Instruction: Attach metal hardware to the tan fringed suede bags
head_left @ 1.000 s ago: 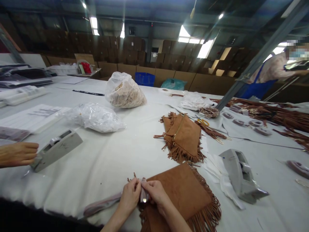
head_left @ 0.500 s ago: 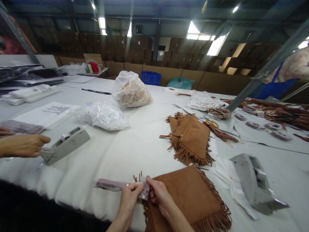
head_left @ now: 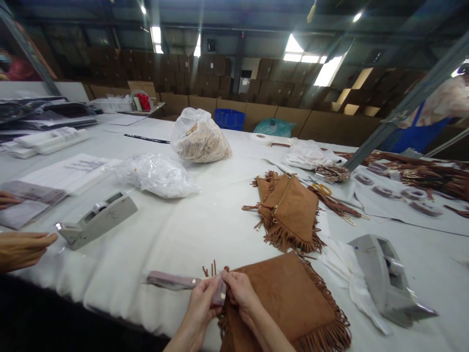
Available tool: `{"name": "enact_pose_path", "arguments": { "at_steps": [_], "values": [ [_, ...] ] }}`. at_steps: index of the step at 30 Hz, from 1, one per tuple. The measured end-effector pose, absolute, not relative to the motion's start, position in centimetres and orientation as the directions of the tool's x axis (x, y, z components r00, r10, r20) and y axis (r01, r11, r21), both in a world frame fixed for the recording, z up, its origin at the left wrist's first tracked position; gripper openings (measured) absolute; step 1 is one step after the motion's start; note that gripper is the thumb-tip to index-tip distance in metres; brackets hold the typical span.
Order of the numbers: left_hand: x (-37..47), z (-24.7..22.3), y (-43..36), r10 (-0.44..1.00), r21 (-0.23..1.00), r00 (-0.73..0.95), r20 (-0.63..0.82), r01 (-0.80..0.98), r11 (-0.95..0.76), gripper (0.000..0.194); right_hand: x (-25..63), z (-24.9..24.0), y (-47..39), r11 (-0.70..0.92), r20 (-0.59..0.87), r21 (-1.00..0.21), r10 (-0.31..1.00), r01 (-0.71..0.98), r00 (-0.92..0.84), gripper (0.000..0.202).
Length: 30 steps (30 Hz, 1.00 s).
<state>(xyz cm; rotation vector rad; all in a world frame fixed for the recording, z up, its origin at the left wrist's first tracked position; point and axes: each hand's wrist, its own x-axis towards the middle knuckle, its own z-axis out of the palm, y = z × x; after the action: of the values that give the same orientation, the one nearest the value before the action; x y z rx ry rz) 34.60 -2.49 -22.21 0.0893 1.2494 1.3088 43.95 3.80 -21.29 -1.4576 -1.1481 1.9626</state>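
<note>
At the front edge of the table, my left hand [head_left: 201,307] pinches a small clear plastic packet [head_left: 219,292]. My right hand [head_left: 240,293] is closed on the packet's upper right side, fingertips close to those of the left. Under my right forearm lies a brown fringed suede pouch [head_left: 286,298]. A purplish-grey strip [head_left: 170,280] lies on the cloth left of my hands. Thin brown tassel ends stick up just behind the packet. More brown fringed pouches [head_left: 289,208] are stacked farther back, with gold zips.
Grey tape dispensers stand at left [head_left: 100,217] and right [head_left: 388,278]. Another person's hands [head_left: 24,250] are at the left edge. Plastic bags [head_left: 200,142] sit mid-table. Yellow-handled scissors [head_left: 322,188] lie beside brown straps. A slanted metal post [head_left: 388,120] rises at right.
My hands have shifted slightly on the packet, fingertips closer together. The other person's near hand has moved left and down from the tape dispenser, and more of a flat plastic sleeve shows there.
</note>
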Motion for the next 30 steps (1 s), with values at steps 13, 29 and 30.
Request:
{"name": "enact_pose_path", "arguments": {
  "at_steps": [13,29,30],
  "values": [
    [34.6,-21.9,-1.8,0.726,0.712,-0.287,-0.625,-0.592,0.378,0.031,44.2,-21.3,4.9,-0.475,-0.542,-0.838,0.777,0.267,-0.319,0.04],
    [34.0,-20.0,-1.7,0.642,0.307,0.02,-0.767,-0.866,0.394,0.023,46.8,-19.1,8.6,0.232,-0.054,-0.936,0.644,0.263,-0.763,0.019],
    [34.1,-19.9,-1.8,0.645,0.295,0.021,-0.763,-0.878,0.378,0.018,47.0,-19.3,8.5,0.206,-0.057,-0.945,0.658,0.253,-0.751,0.018]
  ]
}}
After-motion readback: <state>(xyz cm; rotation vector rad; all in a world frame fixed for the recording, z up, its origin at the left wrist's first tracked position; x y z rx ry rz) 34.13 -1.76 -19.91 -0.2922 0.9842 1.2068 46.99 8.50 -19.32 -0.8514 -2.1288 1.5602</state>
